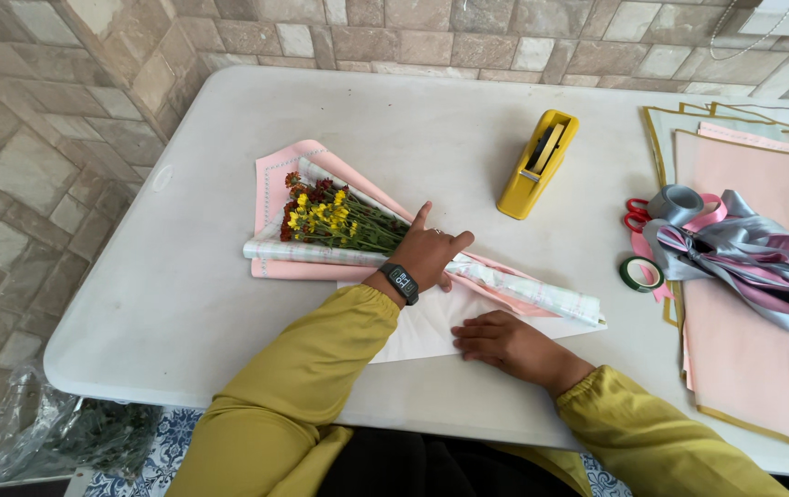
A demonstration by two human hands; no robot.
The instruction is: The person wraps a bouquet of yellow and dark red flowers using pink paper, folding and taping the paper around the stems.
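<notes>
Evidently both hands are working flat on the wrapping. The left hand (427,253), with a dark watch at its wrist, lies spread and palm-down across the stems of the small flower bunch (325,213), fingers extended and gripping nothing; it seems to press the bundle so the patterned inner paper (523,290) keeps its roll. The blooms, yellow and dark red, fan out just beyond its fingertips, resting on the pink wrapping sheet (275,175). The right hand (496,336) rests close beside the left, nearer the person, fingers loosely curled and flat on the white sheet (422,327), apparently pinning that loose corner down rather than grasping it. Beyond the left hand, apart from it on the bench (183,294), stands a yellow tape dispenser (537,164). Well off to the right hand's outer side lie a green tape roll (641,273), red-handled scissors (636,214), a tangle of grey and pink ribbons (744,258), and a stack of pink sheets (754,368).
</notes>
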